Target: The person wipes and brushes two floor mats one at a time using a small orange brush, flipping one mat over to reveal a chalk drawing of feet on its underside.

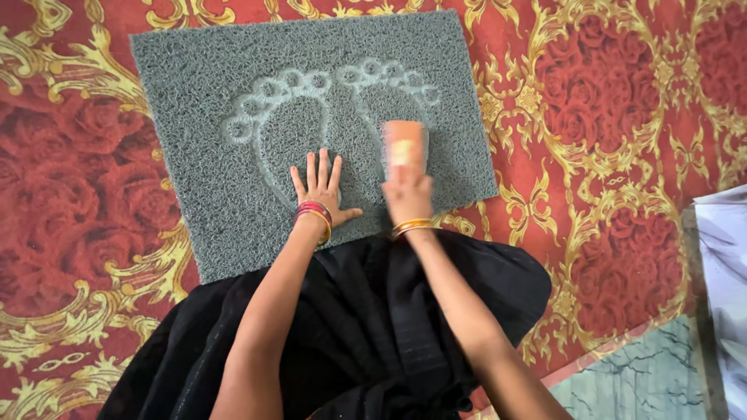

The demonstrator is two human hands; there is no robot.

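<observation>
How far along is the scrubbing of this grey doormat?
Done: nothing can be judged, since the grey doormat looks alike all over. In hand: the left hand presses flat on the mat's near edge, while the right hand holds an orange brush, motion-blurred, on the right footprint outline. Left: cannot be told.

orange brush: motion-blurred | right hand: grip unclear | white cloth: cut off by edge

A red carpet with gold scrollwork and rose patterns covers the floor. At the lower right its edge meets grey-green marbled tile, where a white cloth lies in even, soft light
</observation>
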